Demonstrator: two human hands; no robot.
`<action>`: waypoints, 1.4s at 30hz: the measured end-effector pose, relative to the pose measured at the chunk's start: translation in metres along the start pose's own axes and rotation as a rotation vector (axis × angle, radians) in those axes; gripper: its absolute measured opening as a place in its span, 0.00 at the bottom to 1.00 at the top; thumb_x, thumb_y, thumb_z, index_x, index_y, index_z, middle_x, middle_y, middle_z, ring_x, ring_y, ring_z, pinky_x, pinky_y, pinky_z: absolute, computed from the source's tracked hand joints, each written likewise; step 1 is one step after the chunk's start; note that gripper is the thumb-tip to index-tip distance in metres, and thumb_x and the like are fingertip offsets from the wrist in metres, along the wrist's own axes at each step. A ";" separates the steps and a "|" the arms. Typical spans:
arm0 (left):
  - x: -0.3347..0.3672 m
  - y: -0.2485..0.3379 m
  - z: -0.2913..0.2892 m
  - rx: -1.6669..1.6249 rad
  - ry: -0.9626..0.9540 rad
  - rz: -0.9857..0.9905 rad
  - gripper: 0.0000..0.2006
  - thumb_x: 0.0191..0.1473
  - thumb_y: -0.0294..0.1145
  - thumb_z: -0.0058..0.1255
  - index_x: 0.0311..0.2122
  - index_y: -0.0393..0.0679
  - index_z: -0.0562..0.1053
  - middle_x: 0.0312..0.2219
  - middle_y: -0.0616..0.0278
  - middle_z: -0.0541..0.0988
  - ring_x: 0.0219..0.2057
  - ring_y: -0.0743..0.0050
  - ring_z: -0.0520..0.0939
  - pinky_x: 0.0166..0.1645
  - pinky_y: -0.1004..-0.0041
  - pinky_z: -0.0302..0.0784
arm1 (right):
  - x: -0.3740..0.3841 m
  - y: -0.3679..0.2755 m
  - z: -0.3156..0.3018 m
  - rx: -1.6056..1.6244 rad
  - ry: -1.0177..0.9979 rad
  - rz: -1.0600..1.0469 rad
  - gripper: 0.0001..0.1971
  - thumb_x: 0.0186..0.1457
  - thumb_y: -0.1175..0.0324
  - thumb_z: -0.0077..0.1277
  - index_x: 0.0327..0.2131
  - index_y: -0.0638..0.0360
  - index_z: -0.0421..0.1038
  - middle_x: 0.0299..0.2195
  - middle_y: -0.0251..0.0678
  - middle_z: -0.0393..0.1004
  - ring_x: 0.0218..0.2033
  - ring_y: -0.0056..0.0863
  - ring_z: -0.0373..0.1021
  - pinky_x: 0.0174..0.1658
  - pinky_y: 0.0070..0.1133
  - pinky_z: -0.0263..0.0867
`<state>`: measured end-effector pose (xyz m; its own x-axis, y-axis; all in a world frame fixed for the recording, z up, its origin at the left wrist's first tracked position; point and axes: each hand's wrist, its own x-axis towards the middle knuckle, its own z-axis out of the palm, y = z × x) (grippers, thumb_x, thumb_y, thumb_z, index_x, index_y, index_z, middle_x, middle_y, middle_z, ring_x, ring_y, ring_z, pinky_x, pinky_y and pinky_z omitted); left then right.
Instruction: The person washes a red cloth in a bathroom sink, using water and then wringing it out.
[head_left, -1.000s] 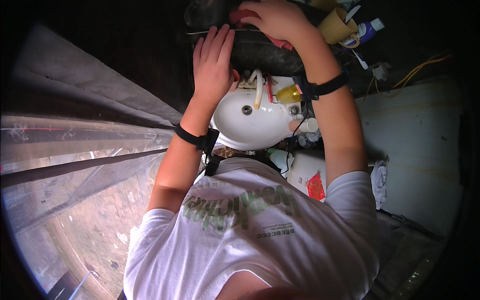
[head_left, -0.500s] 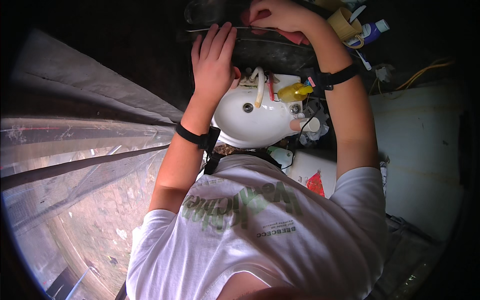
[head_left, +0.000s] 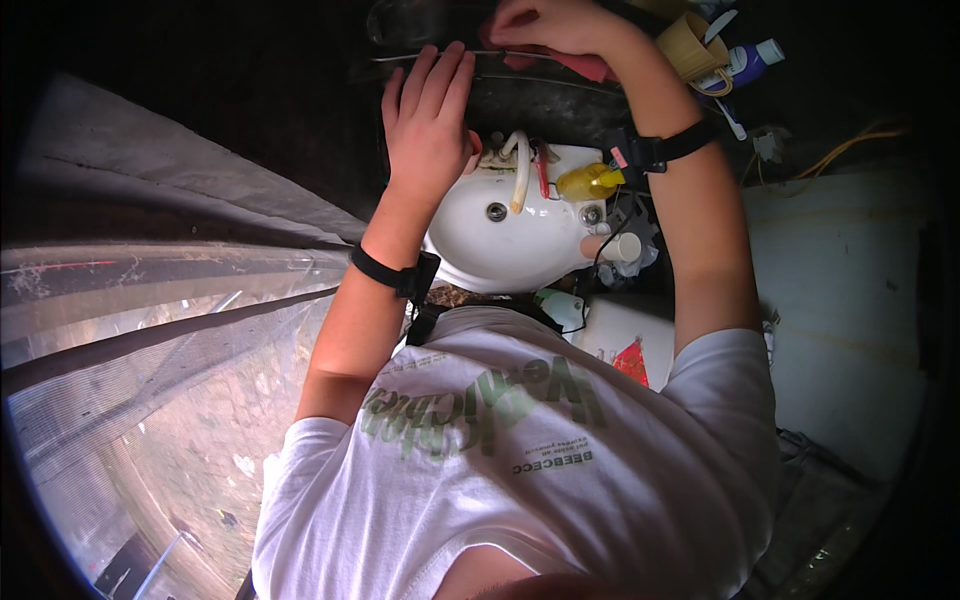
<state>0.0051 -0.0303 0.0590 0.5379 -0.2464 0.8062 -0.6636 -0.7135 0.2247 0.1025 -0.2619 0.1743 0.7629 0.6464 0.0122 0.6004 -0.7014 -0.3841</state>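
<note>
A red cloth point(head_left: 585, 66) is bunched under my right hand point(head_left: 562, 24), whose curled fingers grip it above a thin pale rail or shelf edge point(head_left: 400, 58). My left hand point(head_left: 425, 130) reaches up to the same edge, its fingers stretched out and their tips touching or just over it; whether they press on it I cannot tell. The thumb of that hand lies over toward the white sink point(head_left: 470, 235), which is below both hands. A curved faucet spout point(head_left: 521, 175) and a red-handled item point(head_left: 542, 170) are at the sink's back.
On the sink's right side are a yellow bottle point(head_left: 585, 183) and a pale cup point(head_left: 620, 247). At upper right, a tan mug point(head_left: 685, 45) lies near a purple-and-white bottle point(head_left: 745, 65) and a toothbrush point(head_left: 733, 120). A large pale container point(head_left: 830, 300) stands right; mesh screening point(head_left: 180, 420) is left.
My right hand and the red cloth have shifted slightly up and left along the edge. My left hand stays in nearly the same place, fingers still extended.
</note>
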 end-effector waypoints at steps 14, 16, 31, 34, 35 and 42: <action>0.000 -0.003 0.001 0.012 0.028 0.012 0.33 0.47 0.19 0.52 0.62 0.48 0.75 0.62 0.65 0.77 0.65 0.59 0.73 0.69 0.53 0.61 | 0.003 -0.008 0.011 -0.110 0.207 0.059 0.16 0.61 0.59 0.61 0.37 0.65 0.84 0.45 0.46 0.81 0.45 0.45 0.78 0.50 0.32 0.73; -0.001 -0.006 0.001 0.016 0.030 0.013 0.33 0.47 0.19 0.52 0.62 0.48 0.75 0.62 0.65 0.76 0.66 0.59 0.73 0.69 0.53 0.61 | 0.001 -0.005 -0.001 -0.074 0.088 0.079 0.16 0.61 0.59 0.62 0.37 0.65 0.84 0.44 0.46 0.81 0.45 0.45 0.78 0.50 0.32 0.73; -0.004 -0.007 0.011 0.078 0.023 0.039 0.36 0.41 0.25 0.55 0.62 0.46 0.74 0.63 0.65 0.75 0.66 0.60 0.71 0.70 0.49 0.59 | -0.005 0.000 0.009 -0.036 0.177 -0.037 0.12 0.59 0.60 0.64 0.37 0.60 0.86 0.40 0.47 0.82 0.43 0.47 0.78 0.49 0.35 0.73; -0.004 -0.008 0.011 0.081 0.022 0.038 0.36 0.41 0.25 0.55 0.62 0.46 0.74 0.63 0.65 0.75 0.66 0.60 0.72 0.69 0.48 0.59 | 0.008 -0.018 0.019 -0.028 0.266 0.143 0.13 0.59 0.60 0.63 0.38 0.61 0.85 0.41 0.47 0.81 0.43 0.48 0.79 0.48 0.36 0.73; -0.004 -0.008 0.011 0.084 0.019 0.035 0.36 0.41 0.25 0.55 0.62 0.46 0.74 0.63 0.65 0.75 0.66 0.60 0.72 0.69 0.48 0.59 | 0.011 -0.027 0.023 -0.057 0.380 0.224 0.14 0.59 0.60 0.63 0.38 0.61 0.85 0.41 0.47 0.81 0.43 0.48 0.79 0.48 0.36 0.73; -0.003 -0.001 0.002 0.027 0.008 -0.007 0.34 0.45 0.18 0.51 0.63 0.48 0.74 0.62 0.65 0.76 0.66 0.59 0.72 0.69 0.50 0.59 | 0.001 -0.018 0.003 -0.007 0.105 0.143 0.15 0.61 0.59 0.61 0.36 0.64 0.84 0.38 0.49 0.83 0.41 0.46 0.79 0.46 0.34 0.74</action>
<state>0.0053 -0.0307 0.0556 0.5380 -0.2365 0.8091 -0.6460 -0.7323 0.2155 0.0917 -0.2471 0.1782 0.8614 0.5051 0.0546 0.4852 -0.7861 -0.3829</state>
